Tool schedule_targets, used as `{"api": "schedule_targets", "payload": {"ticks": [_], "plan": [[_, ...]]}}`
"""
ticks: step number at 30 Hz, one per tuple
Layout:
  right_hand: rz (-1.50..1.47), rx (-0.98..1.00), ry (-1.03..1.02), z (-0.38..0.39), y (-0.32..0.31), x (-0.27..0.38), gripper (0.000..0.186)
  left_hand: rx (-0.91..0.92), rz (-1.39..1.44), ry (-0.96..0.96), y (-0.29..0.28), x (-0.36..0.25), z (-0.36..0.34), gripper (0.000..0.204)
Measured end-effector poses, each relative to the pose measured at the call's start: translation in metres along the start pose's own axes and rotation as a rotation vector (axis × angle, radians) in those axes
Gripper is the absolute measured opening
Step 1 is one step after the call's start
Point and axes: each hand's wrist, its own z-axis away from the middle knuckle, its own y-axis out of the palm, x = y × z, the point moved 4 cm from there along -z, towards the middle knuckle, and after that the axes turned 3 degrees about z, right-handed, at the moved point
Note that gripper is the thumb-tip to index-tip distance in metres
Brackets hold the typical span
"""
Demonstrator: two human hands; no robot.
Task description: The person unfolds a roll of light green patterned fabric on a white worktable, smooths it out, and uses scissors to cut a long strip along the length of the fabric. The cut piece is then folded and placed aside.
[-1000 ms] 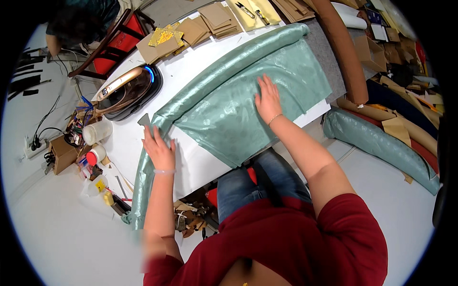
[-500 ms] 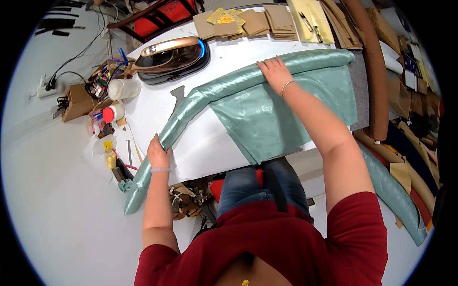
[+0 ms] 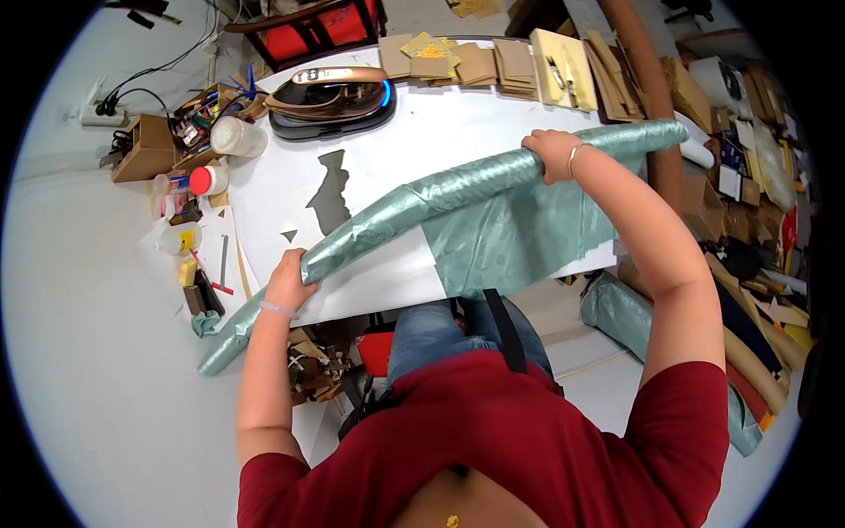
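Observation:
A long roll of shiny green patterned fabric [image 3: 440, 193] lies slantwise across the white table [image 3: 387, 280], with a loose flap hanging down toward me on the right. My left hand [image 3: 289, 282] is wrapped round the roll near its left part, and the roll's left end sticks out past the table edge. Farther right, my right hand [image 3: 552, 154] grips the roll from above, fingers curled over it. Beyond the roll lies a dark grey cut scrap [image 3: 332, 194], with a small triangular scrap [image 3: 289, 235] beside it.
A bronze-and-black iron [image 3: 331, 97] sits on its base at the back. Stacks of brown card pieces [image 3: 475, 66] and a yellow pad [image 3: 556, 62] line the far edge. Jars [image 3: 209, 180] and tools crowd the left side. More rolls [image 3: 744, 343] stand at right.
The roll has shifted right and toward me, baring the grey scrap behind it. Both hands moved with it, the right hand farther right; my view has shifted too.

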Motion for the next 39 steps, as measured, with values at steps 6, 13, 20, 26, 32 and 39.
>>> {"api": "schedule_targets", "payload": {"ticks": [6,13,20,26,32,39], "plan": [[-0.033,0.087,-0.008,0.035,-0.019,-0.031,0.075,0.103,0.072,-0.022,-0.004,-0.028,0.007,0.068],[0.028,0.202,0.120,0.023,-0.022,-0.072,0.082,0.237,0.158,-0.004,0.008,-0.043,-0.030,0.075],[0.034,-0.005,0.291,0.008,-0.014,-0.083,0.077,0.216,0.085,-0.065,0.028,-0.060,-0.072,0.079],[-0.018,0.049,0.314,-0.038,0.024,-0.090,0.066,0.187,0.055,-0.061,0.051,-0.040,-0.082,0.081],[-0.096,0.112,0.242,-0.076,0.053,-0.093,0.065,0.167,-0.028,-0.146,0.070,-0.029,-0.088,0.082],[-0.027,-0.061,0.200,-0.039,0.060,-0.104,0.056,-0.235,-0.269,-0.038,0.098,-0.054,-0.046,0.096]]}}
